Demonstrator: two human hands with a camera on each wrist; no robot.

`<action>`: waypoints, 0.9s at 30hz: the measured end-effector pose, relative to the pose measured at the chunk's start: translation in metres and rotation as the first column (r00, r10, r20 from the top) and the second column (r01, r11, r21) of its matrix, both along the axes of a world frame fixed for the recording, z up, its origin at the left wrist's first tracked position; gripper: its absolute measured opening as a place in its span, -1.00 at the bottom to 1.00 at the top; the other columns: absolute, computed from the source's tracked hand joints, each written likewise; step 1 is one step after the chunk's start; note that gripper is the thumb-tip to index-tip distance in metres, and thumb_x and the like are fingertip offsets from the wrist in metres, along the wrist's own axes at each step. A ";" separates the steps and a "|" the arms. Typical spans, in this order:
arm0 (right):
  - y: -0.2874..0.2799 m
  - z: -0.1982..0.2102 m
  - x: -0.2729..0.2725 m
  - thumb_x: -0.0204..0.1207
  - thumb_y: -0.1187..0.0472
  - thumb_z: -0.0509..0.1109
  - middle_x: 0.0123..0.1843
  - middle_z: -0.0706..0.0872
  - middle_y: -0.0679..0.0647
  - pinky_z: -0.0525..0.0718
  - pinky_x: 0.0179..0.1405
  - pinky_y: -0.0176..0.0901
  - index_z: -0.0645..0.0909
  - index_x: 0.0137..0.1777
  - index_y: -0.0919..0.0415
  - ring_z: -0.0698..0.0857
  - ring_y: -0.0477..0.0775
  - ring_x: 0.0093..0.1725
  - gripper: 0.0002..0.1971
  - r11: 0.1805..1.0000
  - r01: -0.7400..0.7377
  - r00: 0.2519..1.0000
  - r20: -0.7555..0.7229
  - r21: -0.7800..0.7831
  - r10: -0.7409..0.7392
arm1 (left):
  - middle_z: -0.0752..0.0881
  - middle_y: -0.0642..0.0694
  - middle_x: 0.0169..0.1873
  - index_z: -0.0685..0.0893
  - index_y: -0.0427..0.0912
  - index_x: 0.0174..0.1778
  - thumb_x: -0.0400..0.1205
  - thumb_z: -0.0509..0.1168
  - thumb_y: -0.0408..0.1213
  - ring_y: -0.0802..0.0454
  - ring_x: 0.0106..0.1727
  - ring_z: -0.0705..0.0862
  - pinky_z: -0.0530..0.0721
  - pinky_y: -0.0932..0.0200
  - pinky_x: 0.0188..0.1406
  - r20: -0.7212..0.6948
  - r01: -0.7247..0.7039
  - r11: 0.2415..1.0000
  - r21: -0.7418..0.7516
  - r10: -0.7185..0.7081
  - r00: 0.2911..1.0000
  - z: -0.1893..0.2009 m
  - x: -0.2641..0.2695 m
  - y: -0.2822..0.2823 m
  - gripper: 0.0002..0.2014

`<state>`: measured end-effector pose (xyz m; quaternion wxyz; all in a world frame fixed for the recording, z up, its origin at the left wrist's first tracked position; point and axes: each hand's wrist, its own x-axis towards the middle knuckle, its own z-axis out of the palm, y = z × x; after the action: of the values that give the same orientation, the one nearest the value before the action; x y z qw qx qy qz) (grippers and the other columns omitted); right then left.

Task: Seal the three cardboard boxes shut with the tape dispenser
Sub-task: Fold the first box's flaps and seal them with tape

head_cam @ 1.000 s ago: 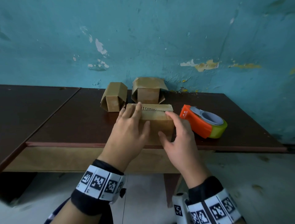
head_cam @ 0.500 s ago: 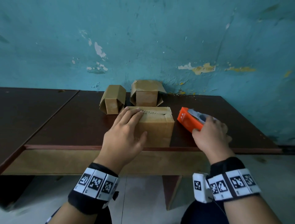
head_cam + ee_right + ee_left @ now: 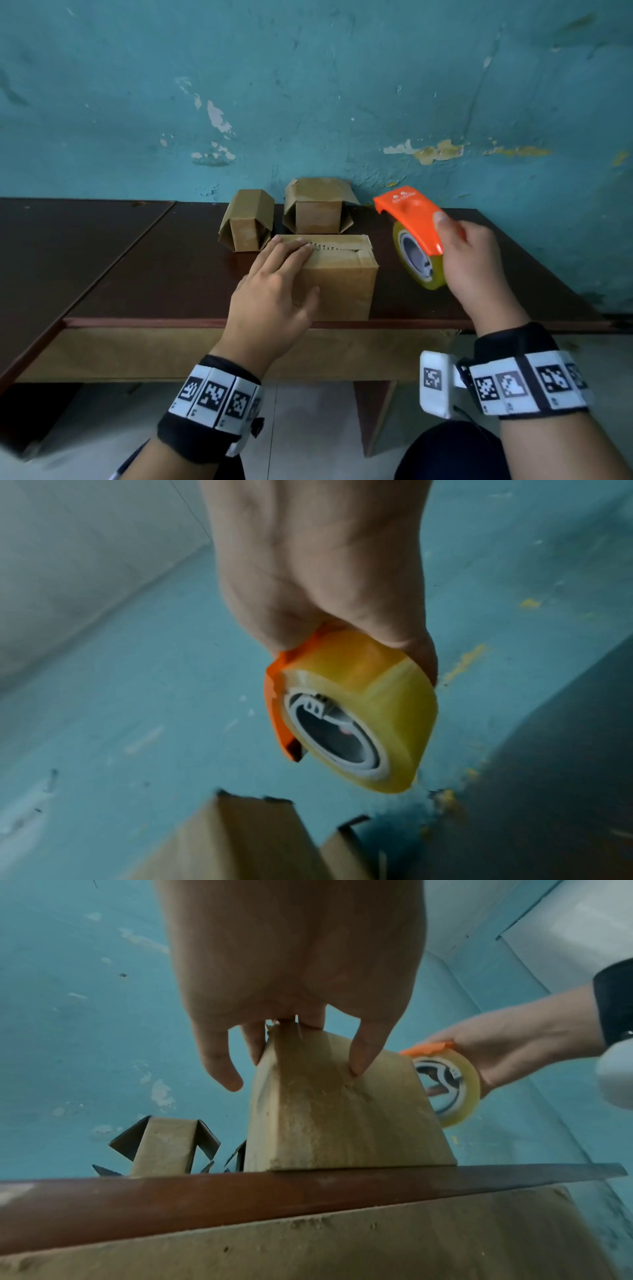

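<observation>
A closed cardboard box (image 3: 342, 274) stands at the table's front edge, its top flaps meeting along a rough seam. My left hand (image 3: 274, 291) lies flat on its top with straight fingers, the thumb against the front face (image 3: 342, 1110). My right hand (image 3: 479, 267) grips the orange tape dispenser (image 3: 414, 219) with its yellowish roll (image 3: 387, 696), lifted off the table to the right of that box. Two more boxes, a small one (image 3: 246, 222) and a wider one (image 3: 318, 209), stand behind with flaps hanging open.
The dark brown table (image 3: 154, 274) runs along a peeling blue wall (image 3: 308, 102); a second tabletop (image 3: 51, 246) adjoins on the left. Below the front edge are a table leg (image 3: 373, 411) and pale floor.
My right hand left the front box, reached right, gripped the tape dispenser and lifted it off the table. My left hand stayed on the box top.
</observation>
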<state>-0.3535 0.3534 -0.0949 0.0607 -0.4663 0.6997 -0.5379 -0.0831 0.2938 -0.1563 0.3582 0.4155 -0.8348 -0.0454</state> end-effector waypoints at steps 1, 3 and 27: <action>0.000 0.008 0.004 0.80 -0.09 0.27 -0.43 0.46 0.13 0.34 -0.36 -0.05 0.48 -0.34 0.35 0.43 0.08 -0.46 -0.42 0.999 -0.028 0.999 0.037 -0.042 0.030 | 0.49 0.21 0.60 0.51 0.07 0.67 0.66 0.26 0.13 0.09 0.80 0.24 0.65 -0.14 0.51 -0.002 0.000 1.000 0.007 0.000 1.000 0.000 0.000 0.000 -0.39; -0.003 0.019 0.010 0.76 -0.12 0.31 -0.40 0.47 0.22 0.41 -0.30 -0.07 0.51 -0.29 0.43 0.48 0.02 -0.43 -0.41 0.987 -0.084 0.988 0.116 -0.134 0.100 | 0.48 0.21 0.61 0.50 0.07 0.67 0.67 0.28 0.10 0.09 0.81 0.22 0.59 -0.09 0.55 -0.009 0.008 1.000 0.020 -0.008 1.000 0.000 0.000 0.000 -0.39; -0.050 0.068 0.046 0.61 0.15 0.52 -0.43 0.70 0.08 0.71 -0.13 -0.07 0.78 -0.42 0.12 0.71 0.09 -0.41 -0.67 0.860 -0.490 0.795 0.333 -0.143 0.508 | 0.56 0.11 0.54 0.56 -0.05 0.65 0.73 0.24 0.01 0.00 0.78 0.25 0.33 0.07 0.75 -0.073 0.075 0.997 0.033 -0.072 0.995 0.000 -0.007 0.011 -0.46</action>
<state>-0.3079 0.3038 -0.0274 0.3152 -0.5291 0.5154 -0.5959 -0.0904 0.3051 -0.1567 0.3785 0.3888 -0.8353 -0.0883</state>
